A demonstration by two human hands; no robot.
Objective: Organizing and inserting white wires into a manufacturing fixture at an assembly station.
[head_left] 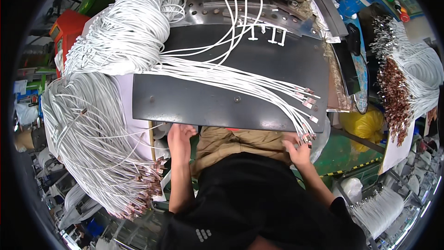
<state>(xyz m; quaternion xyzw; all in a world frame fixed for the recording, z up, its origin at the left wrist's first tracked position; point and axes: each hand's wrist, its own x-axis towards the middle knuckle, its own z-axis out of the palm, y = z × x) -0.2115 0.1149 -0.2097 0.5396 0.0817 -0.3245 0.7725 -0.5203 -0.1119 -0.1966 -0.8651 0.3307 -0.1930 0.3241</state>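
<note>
Your right hand (pixel 298 150) has its grip pinched on the metal-tipped ends of the white cables (pixel 259 85), which fan across the dark bench (pixel 194 99) to its near right corner. Your left hand (pixel 179 139) rests at the bench's near edge, grip loose, grasping nothing.

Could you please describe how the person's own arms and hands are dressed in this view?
Both forearms are bare, as are the left hand and right hand: no gloves, no visible rings or watch. A black short-sleeved top with a small white dotted mark covers the upper arms.
</note>
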